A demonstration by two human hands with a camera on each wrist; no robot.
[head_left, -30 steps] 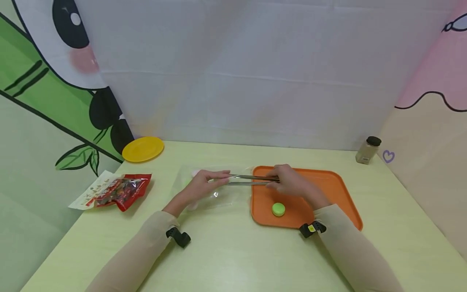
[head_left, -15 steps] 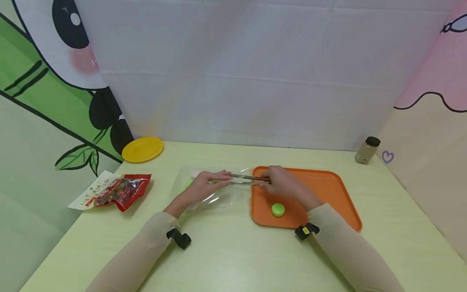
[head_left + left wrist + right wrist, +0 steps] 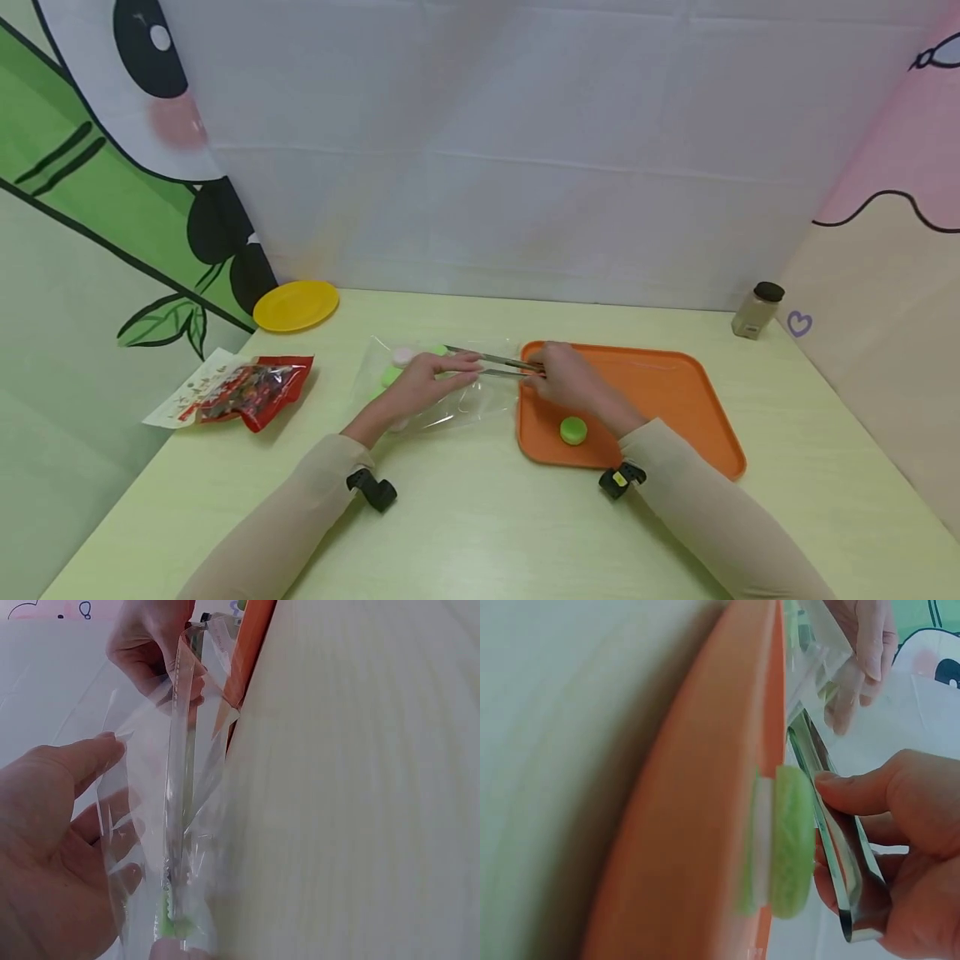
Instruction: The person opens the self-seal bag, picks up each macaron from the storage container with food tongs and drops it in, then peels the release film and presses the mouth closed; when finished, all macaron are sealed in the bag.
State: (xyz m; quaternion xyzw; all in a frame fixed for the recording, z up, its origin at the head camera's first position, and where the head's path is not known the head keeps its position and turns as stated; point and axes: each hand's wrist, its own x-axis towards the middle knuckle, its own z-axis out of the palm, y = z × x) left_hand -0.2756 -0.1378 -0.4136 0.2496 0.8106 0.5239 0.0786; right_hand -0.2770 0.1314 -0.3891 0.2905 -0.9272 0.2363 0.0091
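Note:
My right hand (image 3: 573,379) grips metal tongs (image 3: 844,862) over the left edge of an orange tray (image 3: 660,400). The tongs' arms reach left into a clear plastic bag (image 3: 480,404) lying beside the tray. In the left wrist view, their far ends come down at a green macaron (image 3: 176,924), seen blurred through the plastic. My left hand (image 3: 420,383) holds the bag's mouth raised, thumb and fingers apart at the film. A pale pink macaron (image 3: 402,357) and green ones show inside the bag. One green macaron (image 3: 573,431) sits on the tray near its front edge.
A yellow plate (image 3: 296,306) stands at the back left. Closer on the left lies a red and white snack packet (image 3: 251,392). At the back right is a small jar with a black lid (image 3: 757,310). Printed cloth walls rise behind and beside the table.
My right hand has moved left, pushing the tongs further into the bag. The left hand stays nearly in place at the bag's mouth.

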